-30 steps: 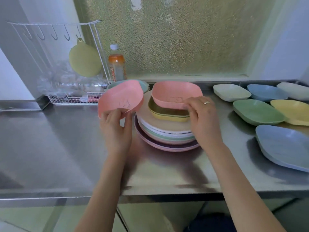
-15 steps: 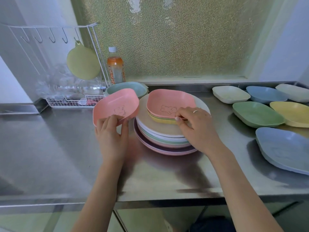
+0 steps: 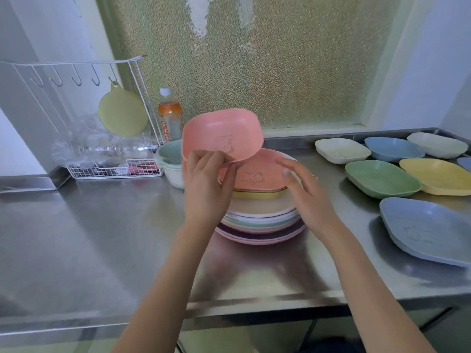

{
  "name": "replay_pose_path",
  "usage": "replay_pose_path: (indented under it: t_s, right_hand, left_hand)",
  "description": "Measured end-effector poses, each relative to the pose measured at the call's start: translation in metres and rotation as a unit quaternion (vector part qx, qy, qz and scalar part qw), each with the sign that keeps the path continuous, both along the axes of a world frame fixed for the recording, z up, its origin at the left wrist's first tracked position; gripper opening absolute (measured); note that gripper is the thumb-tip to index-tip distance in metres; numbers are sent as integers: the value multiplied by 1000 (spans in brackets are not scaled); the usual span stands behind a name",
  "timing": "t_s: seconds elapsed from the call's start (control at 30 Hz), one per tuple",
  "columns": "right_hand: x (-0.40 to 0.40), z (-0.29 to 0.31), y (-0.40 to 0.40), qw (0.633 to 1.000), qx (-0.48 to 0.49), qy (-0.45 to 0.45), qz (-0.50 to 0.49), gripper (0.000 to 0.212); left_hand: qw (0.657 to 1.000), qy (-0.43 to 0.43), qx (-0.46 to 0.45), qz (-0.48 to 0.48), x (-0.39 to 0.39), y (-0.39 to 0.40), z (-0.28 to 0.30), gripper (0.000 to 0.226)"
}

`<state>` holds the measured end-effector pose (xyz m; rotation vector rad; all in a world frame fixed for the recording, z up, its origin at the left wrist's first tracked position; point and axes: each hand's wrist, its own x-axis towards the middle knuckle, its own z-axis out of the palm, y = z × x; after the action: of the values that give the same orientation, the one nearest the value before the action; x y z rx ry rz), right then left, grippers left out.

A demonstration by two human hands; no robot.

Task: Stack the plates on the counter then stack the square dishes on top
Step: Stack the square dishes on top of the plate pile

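So I'm looking down at a steel counter (image 3: 84, 238) that fills most of the view. The stack of round plates (image 3: 260, 222) sits in the middle of it, pastel rims layered up: purple and pink at the bottom, then green, white and beige on top. On that stack there's a small pile of square dishes (image 3: 257, 178), yellow and green edges showing underneath and a pink one on top with a little bear drawing in its well.

My left hand (image 3: 204, 184) is pinching a second pink square dish (image 3: 221, 137) by its near rim, thumb on the inside, fingers behind. It's up in the air, tilted toward me, hanging over the back left edge of the pile, and it has the same faint bear print.

My right hand (image 3: 305, 192) is loose and holding nothing, fingers spread, hovering at the right edge of the pile; can't tell if the fingertips actually touch.

Off to the right, well apart, more square dishes (image 3: 382, 178) lie loose: green, yellow, blue, cream.
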<state>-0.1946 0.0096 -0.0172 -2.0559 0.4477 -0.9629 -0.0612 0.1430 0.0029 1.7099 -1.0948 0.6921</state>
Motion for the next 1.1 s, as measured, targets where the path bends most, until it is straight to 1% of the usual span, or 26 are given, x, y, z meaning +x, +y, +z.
replay_pose_path:
  t_s: [0.07, 0.13, 0.23, 0.33, 0.4, 0.5, 0.57, 0.63, 0.7, 0.73, 0.77, 0.83, 0.87, 0.9, 0.93, 0.97, 1.0, 1.1]
  right_hand:
    - [-1, -2, 2, 1000, 24, 11, 0, 37]
    - [-2, -4, 4, 999, 38, -8, 4, 38]
    - [-3, -5, 6, 998, 47, -44, 13, 42]
    - [-1, -6, 4, 996, 72, -56, 8, 33]
    - [0, -6, 4, 996, 71, -62, -7, 34]
    - [1, -8, 2, 994, 87, -65, -17, 34]
    - [3, -8, 0, 992, 108, -64, -21, 38]
    - [5, -6, -2, 991, 118, -54, -30, 42]
    - [6, -2, -3, 991, 123, -42, -35, 41]
    - [7, 0, -4, 992, 119, -35, -38, 40]
    - [7, 2, -4, 993, 112, -25, -41, 40]
    - [9, 6, -5, 994, 100, -7, -43, 39]
    - [10, 8, -5, 994, 99, 4, -43, 40]
    - [10, 10, -6, 994, 101, 14, -45, 41]
    - [11, 11, -7, 993, 103, 24, -48, 41]
    - [12, 11, -8, 993, 102, 34, -53, 41]
    - [13, 11, -9, 993, 98, 44, -59, 41]
    - [17, 8, -11, 992, 84, 60, -79, 43]
  left_hand:
    - [998, -5, 53, -21, 0, -15, 2, 24]
    - [995, -11, 98, -2, -2, -24, -2, 26]
    - [992, -8, 120, 25, -6, -26, -8, 27]
    - [991, 11, 133, 16, -12, -25, -3, 21]
    - [985, 14, 171, 0, -17, -25, 3, 22]
    - [972, 23, 234, -18, -21, -24, 8, 18]
    - [968, 27, 250, -21, -21, -21, 9, 17]
    - [963, 26, 268, -18, -22, -19, 10, 19]
    - [955, 26, 297, -9, -22, -19, 9, 26]
    - [954, 40, 297, -15, -22, -18, 9, 32]
    - [960, 71, 270, -32, -20, -17, 11, 37]
    - [975, 150, 146, -74, -12, -16, 15, 42]
    - [974, 190, 94, -84, -6, -17, 16, 41]
    - [967, 230, 73, -84, -1, -18, 16, 36]
    - [958, 264, 79, -83, 3, -19, 16, 30]
    - [951, 280, 99, -83, 6, -20, 14, 23]
    - [949, 281, 115, -82, 7, -22, 12, 21]
    - [952, 284, 101, -60, 10, -23, 7, 29]
